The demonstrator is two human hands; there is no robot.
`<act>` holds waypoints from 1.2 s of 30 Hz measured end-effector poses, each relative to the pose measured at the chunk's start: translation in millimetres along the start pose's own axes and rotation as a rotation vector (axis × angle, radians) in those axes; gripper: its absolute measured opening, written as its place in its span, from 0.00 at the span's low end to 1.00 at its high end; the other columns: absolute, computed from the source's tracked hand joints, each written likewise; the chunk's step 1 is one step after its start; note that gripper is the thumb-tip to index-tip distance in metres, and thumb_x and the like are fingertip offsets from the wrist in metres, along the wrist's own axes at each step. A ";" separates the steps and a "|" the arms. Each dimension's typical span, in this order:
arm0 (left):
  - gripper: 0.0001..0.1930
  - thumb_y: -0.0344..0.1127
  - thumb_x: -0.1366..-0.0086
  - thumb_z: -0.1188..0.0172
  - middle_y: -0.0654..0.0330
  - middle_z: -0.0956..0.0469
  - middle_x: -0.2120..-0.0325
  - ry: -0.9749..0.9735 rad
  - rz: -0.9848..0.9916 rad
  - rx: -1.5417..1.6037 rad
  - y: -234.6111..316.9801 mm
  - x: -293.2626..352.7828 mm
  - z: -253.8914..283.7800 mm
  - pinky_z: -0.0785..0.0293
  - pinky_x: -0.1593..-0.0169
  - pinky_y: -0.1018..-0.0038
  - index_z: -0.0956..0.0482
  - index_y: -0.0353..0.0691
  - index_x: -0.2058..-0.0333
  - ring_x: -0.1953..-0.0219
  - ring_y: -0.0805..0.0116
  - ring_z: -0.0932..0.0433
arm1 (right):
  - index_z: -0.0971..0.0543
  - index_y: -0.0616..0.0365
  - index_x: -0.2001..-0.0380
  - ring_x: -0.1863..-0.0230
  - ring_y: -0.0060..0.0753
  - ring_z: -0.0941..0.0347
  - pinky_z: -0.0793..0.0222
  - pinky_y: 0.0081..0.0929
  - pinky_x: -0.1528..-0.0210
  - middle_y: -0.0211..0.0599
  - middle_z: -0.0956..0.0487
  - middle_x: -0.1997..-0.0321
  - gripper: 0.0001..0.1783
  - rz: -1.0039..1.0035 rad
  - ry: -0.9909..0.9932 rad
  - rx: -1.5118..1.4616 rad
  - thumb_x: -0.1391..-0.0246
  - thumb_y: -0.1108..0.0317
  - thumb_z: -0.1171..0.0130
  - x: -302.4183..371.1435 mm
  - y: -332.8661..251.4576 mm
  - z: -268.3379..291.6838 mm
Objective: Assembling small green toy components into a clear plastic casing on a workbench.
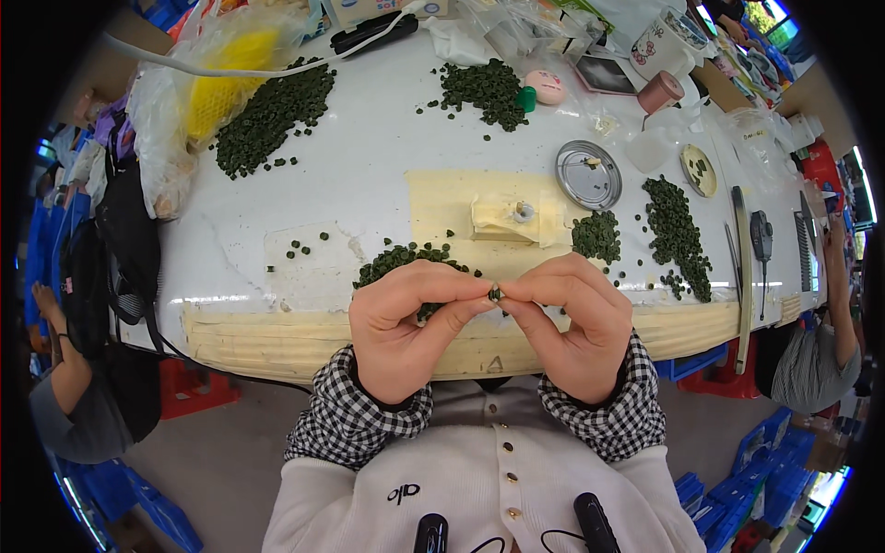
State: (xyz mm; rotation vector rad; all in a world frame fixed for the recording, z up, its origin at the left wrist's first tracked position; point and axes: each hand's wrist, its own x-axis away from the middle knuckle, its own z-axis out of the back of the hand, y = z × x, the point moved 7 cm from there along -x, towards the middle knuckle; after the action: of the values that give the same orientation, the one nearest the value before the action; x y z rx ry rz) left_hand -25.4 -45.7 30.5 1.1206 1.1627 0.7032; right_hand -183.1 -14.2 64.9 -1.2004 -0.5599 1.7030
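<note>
My left hand [410, 318] and my right hand [579, 318] meet above the front edge of the table, both in checked sleeve covers. Thumbs and forefingers of both pinch one small dark green piece [495, 295], mostly hidden by the fingertips. Just beyond my left hand spreads a pile of similar small dark green pieces [396, 261], partly covered by that hand. A small block wrapped in cream tape [502, 219], with a round metal part [524, 212] on it, stands on the table past my fingertips. Flatter green pieces [596, 237] lie beyond my right hand.
More dark green heaps lie at the far left [277, 115], far middle [484, 90] and right [678, 230]. A round metal lid [588, 175] rests right of the block. At right are a long strip [743, 276] and a black handheld device [761, 238]. People sit on both sides.
</note>
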 end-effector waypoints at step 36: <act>0.11 0.17 0.45 0.34 0.54 0.18 0.69 -0.034 -0.042 0.015 4.0 0.5 -1.7 0.26 0.63 0.77 0.18 0.33 0.63 0.66 0.68 0.20 | 0.17 0.61 0.61 0.68 0.32 0.23 0.26 0.23 0.68 0.37 0.21 0.66 0.16 0.143 -0.014 0.004 0.56 0.83 0.33 3.5 -2.1 1.9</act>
State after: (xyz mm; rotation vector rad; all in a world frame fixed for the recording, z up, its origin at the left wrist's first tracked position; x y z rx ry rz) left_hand -26.4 -43.4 34.1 1.1139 1.1611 0.6413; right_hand -184.1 -10.0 65.6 -1.2513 -0.4883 1.8335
